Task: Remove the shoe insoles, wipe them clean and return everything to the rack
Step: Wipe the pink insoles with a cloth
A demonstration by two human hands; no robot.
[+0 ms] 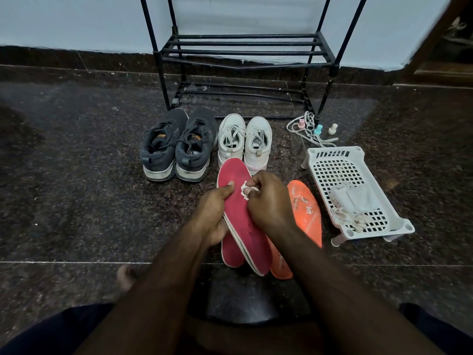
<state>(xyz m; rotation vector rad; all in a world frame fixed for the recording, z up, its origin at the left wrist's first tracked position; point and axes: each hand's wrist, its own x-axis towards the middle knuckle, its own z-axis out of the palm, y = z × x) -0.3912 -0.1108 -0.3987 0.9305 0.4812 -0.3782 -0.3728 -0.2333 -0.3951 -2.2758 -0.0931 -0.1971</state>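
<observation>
Fingers of the right hand (268,201) pinch what looks like tissue (244,189); the left hand (215,213) grips the red insole (243,216).

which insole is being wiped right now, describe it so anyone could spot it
Start at the black shoe rack and come forward past the white sneakers. The red insole is lifted there, the left hand gripping it, the right hand pinching a white wipe. The other insoles lie on the floor.
</observation>
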